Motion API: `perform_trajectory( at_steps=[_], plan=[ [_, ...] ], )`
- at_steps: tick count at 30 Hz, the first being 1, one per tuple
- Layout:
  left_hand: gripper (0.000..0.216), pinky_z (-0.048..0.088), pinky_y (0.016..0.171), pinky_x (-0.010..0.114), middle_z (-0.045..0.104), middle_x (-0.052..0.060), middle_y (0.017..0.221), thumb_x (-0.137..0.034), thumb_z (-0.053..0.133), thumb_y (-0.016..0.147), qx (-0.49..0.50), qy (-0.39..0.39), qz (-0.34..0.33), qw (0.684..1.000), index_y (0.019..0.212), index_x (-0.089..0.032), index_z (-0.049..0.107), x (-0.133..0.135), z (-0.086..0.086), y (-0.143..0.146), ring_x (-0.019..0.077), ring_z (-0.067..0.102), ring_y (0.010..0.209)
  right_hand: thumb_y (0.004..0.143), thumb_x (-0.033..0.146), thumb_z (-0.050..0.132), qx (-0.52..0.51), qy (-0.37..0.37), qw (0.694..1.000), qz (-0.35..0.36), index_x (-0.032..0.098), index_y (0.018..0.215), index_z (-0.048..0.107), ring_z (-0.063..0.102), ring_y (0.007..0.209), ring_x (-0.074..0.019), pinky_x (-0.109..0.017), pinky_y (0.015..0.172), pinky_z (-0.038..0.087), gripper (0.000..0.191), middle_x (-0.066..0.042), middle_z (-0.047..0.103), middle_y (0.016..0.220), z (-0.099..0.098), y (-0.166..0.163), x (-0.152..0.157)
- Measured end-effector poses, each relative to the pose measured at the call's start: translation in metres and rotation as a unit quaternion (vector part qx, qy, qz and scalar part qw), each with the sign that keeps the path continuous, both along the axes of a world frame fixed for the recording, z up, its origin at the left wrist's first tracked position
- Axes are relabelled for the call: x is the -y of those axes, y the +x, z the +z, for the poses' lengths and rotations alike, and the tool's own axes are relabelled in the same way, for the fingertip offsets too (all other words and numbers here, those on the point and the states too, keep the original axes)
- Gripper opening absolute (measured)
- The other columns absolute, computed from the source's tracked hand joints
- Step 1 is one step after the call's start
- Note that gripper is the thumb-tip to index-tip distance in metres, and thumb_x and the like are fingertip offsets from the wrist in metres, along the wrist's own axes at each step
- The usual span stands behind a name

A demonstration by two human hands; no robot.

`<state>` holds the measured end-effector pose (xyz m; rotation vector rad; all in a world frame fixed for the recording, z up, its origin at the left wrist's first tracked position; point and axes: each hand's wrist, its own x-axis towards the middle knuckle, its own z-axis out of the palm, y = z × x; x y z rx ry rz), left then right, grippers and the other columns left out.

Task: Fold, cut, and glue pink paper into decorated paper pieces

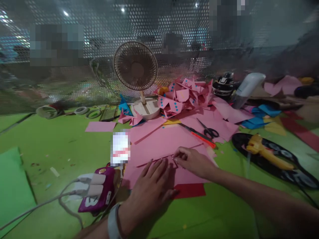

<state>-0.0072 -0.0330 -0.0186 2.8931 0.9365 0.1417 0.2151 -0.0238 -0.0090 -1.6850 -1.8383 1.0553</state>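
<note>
My left hand [154, 181] lies spread and palm down on a piece of pink paper [184, 174], holding it against the green table [219, 212]. To its right, my right hand [195, 161] is closed in a pinch at the top edge of that paper. The fingertips partly hide the spot they grip. Beneath and behind is a larger pink sheet [149, 141]. A red paper piece [190, 191] shows under the near edge. Beyond my right hand lie a utility knife [203, 138] with an orange handle and black-handled scissors [210, 132].
A fan [136, 68] stands at the back beside a pile of folded pink paper shapes [184, 96]. A lit phone [120, 147] and a purple power strip [99, 189] with cables sit left. A yellow glue gun [270, 154] rests on a black insole-shaped pad at right.
</note>
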Motion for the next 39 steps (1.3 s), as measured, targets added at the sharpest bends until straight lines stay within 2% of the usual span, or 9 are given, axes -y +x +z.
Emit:
perform_trajectory(
  at_steps=[7,13,18,26,33,39],
  plan=[
    [0.07,0.022,0.112,0.045,0.032,0.005,0.149,-0.059,0.031,0.09,-0.006,-0.011,-0.023,1.0,0.148,-0.026,0.009,-0.005,-0.002,-0.001,0.0261,0.029,0.136,0.083,0.029,0.052,-0.069,-0.015,0.998,0.0,0.021,0.087,0.06,0.058,0.064,-0.0104,-0.021,0.055,0.039,0.011,0.002,0.065,0.073,0.002,0.002,-0.004],
    [0.074,0.016,0.113,0.048,0.028,0.007,0.15,-0.061,0.032,0.09,-0.023,0.0,-0.073,0.997,0.148,-0.025,0.001,-0.015,0.001,0.0,0.0271,0.024,0.138,0.082,0.028,0.053,-0.075,-0.037,0.996,-0.004,0.02,0.086,0.06,0.058,0.061,-0.0101,-0.02,0.053,0.039,0.011,0.003,0.064,0.069,0.005,0.002,-0.004],
    [0.071,0.013,0.114,0.044,0.029,0.005,0.15,-0.06,0.03,0.091,-0.027,-0.001,-0.085,0.996,0.148,-0.026,0.005,-0.017,0.004,-0.001,0.0234,0.02,0.14,0.082,0.028,0.053,-0.073,-0.044,0.996,-0.002,0.021,0.088,0.061,0.058,0.062,-0.0108,-0.022,0.054,0.039,0.012,0.002,0.065,0.07,0.003,0.003,-0.004],
    [0.075,0.012,0.115,0.045,0.023,0.006,0.152,-0.064,0.034,0.088,-0.032,-0.022,-0.1,0.994,0.148,-0.025,0.01,-0.02,0.01,-0.003,0.0247,0.018,0.14,0.082,0.027,0.053,-0.081,-0.039,0.996,0.005,0.02,0.089,0.062,0.057,0.061,-0.0107,-0.021,0.054,0.039,0.013,0.002,0.063,0.068,0.003,0.004,-0.005],
    [0.075,0.01,0.115,0.045,0.024,0.007,0.151,-0.064,0.032,0.088,-0.039,-0.005,-0.092,0.995,0.148,-0.024,0.011,-0.019,0.007,-0.002,0.0243,0.017,0.14,0.082,0.028,0.054,-0.087,-0.032,0.996,0.013,0.02,0.088,0.062,0.058,0.062,-0.0107,-0.02,0.053,0.038,0.012,0.002,0.064,0.068,0.0,0.006,-0.004],
    [0.074,0.011,0.115,0.043,0.022,0.007,0.152,-0.063,0.031,0.089,-0.042,-0.006,-0.1,0.994,0.148,-0.023,0.012,-0.021,0.011,-0.002,0.0238,0.016,0.14,0.082,0.025,0.054,-0.088,-0.027,0.996,0.016,0.02,0.09,0.062,0.059,0.064,-0.0107,-0.021,0.055,0.04,0.012,0.001,0.066,0.073,0.0,0.006,-0.003]
  ],
)
